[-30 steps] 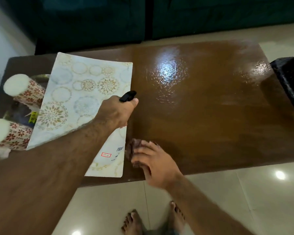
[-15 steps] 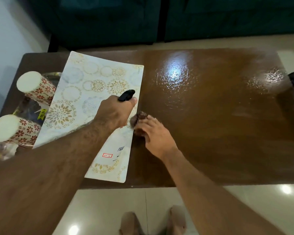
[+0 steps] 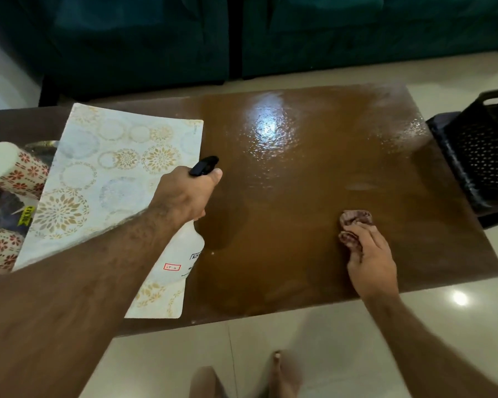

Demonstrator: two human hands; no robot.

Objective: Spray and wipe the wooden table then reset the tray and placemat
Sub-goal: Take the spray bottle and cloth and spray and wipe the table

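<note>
From the head camera, the wooden table (image 3: 314, 196) glistens with wet patches across its far middle and far right corner, so spraying looks largely done and wiping is under way. The right hand (image 3: 368, 257) presses a crumpled maroon cloth (image 3: 354, 225) flat against the table's near right part, fingers curled over it. The left hand (image 3: 184, 193) is wrapped tight around the neck of a white spray bottle (image 3: 184, 254), held above the table's left half with its black nozzle (image 3: 204, 165) pointing toward the far side. The placemat (image 3: 112, 179) lies askew on the left, partly over the tray (image 3: 9, 205), which is pushed to the table's left edge with two patterned cups (image 3: 12, 168) on it. Judging from this, the left half under the placemat remains to be wiped, and neither tray nor placemat is reset yet.
</note>
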